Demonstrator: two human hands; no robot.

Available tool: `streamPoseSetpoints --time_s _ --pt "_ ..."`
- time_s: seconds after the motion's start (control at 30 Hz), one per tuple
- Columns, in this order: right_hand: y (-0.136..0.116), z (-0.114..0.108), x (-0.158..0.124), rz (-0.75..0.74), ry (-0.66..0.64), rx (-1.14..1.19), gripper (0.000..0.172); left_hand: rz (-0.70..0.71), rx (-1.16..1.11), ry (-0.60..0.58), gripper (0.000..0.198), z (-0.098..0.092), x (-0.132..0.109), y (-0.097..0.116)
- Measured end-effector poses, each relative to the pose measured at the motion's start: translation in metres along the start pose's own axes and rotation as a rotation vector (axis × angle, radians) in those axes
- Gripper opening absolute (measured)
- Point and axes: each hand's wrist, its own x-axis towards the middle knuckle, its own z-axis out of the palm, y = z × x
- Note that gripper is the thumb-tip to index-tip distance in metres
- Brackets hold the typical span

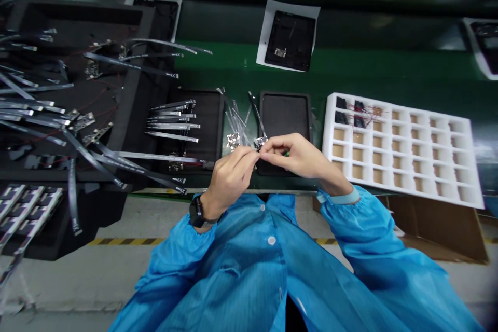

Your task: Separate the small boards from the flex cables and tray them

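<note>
The left hand (232,171) and right hand (298,155) meet, fingertips pinched narrow, at the near side of a circuit board (260,141) with a flat cable; what they grip is too small to tell. At left, flat cables overhang the right wall of a black foam box (136,88). Next come a black tray (210,109), loose boards (233,140) and another black tray (286,109). Green surface (225,62) shows beyond them. At right, a white foam grid (400,142) reaches the near edge.
</note>
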Motion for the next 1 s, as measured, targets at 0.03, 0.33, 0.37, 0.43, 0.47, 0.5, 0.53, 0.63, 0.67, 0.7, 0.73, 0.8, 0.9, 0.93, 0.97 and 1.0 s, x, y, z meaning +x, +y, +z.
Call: streamPoseSetpoints --time_s 0.03,0.33,0.37,0.43,0.47,0.5,0.53,0.63,0.67,0.7,0.73,0.8,0.9,0.93,0.97,1.0 --pt "0.0 0.001 -0.001 -0.027 0.016 -0.063 0.026 -0.01 -0.018 -0.019 0.016 -0.001 0.001 0.0" --pt "-0.001 0.015 -0.011 -0.274 0.195 -0.474 0.018 -0.363 -0.382 0.009 0.008 0.0 0.005 0.009" --pt "-0.001 0.014 -0.011 -0.26 0.193 -0.423 0.017 -0.448 -0.456 0.029 0.007 0.0 0.004 0.01" --pt "-0.002 0.012 -0.011 -0.198 0.165 -0.277 0.016 -0.633 -0.614 0.079 0.014 0.0 0.003 0.013" --pt "-0.002 0.011 -0.011 -0.154 0.141 -0.198 0.016 -0.71 -0.683 0.1 0.019 -0.001 0.004 0.014" --pt "-0.002 0.009 -0.01 -0.108 0.115 -0.125 0.017 -0.768 -0.739 0.113 0.021 -0.002 0.004 0.014" --pt "-0.001 0.008 -0.01 -0.066 0.091 -0.064 0.018 -0.805 -0.782 0.115 0.02 -0.002 0.005 0.014" --pt "0.002 0.005 -0.009 0.009 0.039 0.04 0.022 -0.859 -0.86 0.075 0.018 -0.004 0.008 0.013" --pt "0.002 0.004 -0.009 0.018 0.026 0.057 0.022 -0.869 -0.878 0.063 0.019 -0.004 0.009 0.013" --pt "0.002 0.003 -0.009 0.023 0.012 0.068 0.022 -0.878 -0.891 0.053 0.019 -0.004 0.009 0.012" --pt "0.002 0.003 -0.009 0.026 -0.005 0.074 0.022 -0.885 -0.901 0.047 0.02 -0.004 0.009 0.012" --pt "0.002 0.002 -0.008 0.03 -0.03 0.077 0.023 -0.895 -0.918 0.04 0.02 -0.004 0.01 0.011" --pt "0.001 0.001 -0.009 0.038 -0.041 0.071 0.025 -0.897 -0.926 0.033 0.019 -0.004 0.01 0.011" --pt "0.001 0.001 -0.009 0.042 -0.042 0.072 0.026 -0.896 -0.923 0.027 0.019 -0.004 0.01 0.011" --pt "0.002 0.001 -0.009 0.045 -0.044 0.073 0.026 -0.895 -0.917 0.021 0.018 -0.005 0.01 0.011" --pt "0.003 0.001 -0.009 0.049 -0.048 0.073 0.026 -0.894 -0.908 0.015 0.019 -0.005 0.009 0.011"
